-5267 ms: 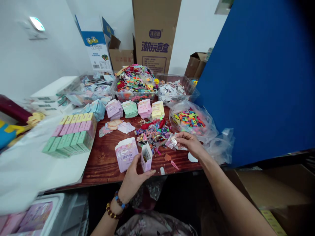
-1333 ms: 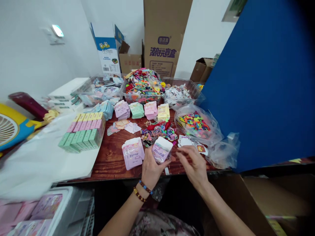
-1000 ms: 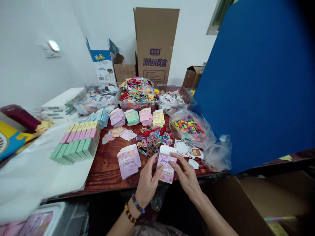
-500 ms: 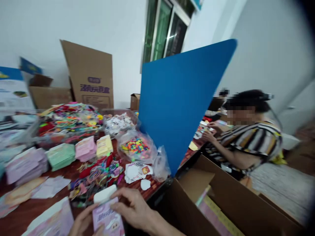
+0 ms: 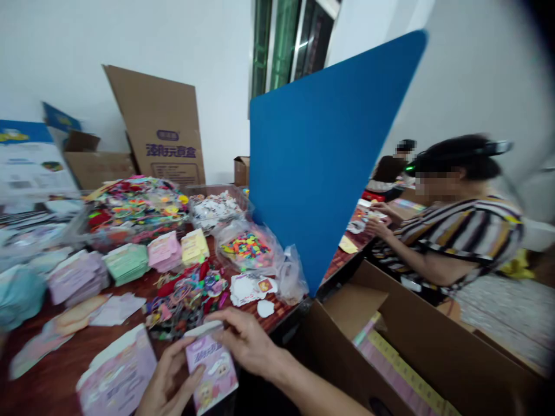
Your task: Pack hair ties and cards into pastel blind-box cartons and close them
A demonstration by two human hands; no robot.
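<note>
A small purple printed carton is upright and tilted at the bottom centre. My left hand wraps round its left side, the thumb on the printed front. At the carton's top, my right hand has its fingers bent over the white flap and upper right corner. The flap now lies low over the opening; whether it is tucked in is hidden by the fingers. Left of my hands lies a larger flat purple carton. Just beyond the carton is a heap of colourful trinkets and cords.
Stacks of green folded cartons and other pastel ones line the table. Behind are a tub of colourful cords and a bag of bright pieces. A blue panel separates off a co-worker. An open cardboard box holds packed cartons.
The white flap, raised above the carton before, is now folded down at its top. The view has shifted, and both hands and the carton appear slightly further right.
</note>
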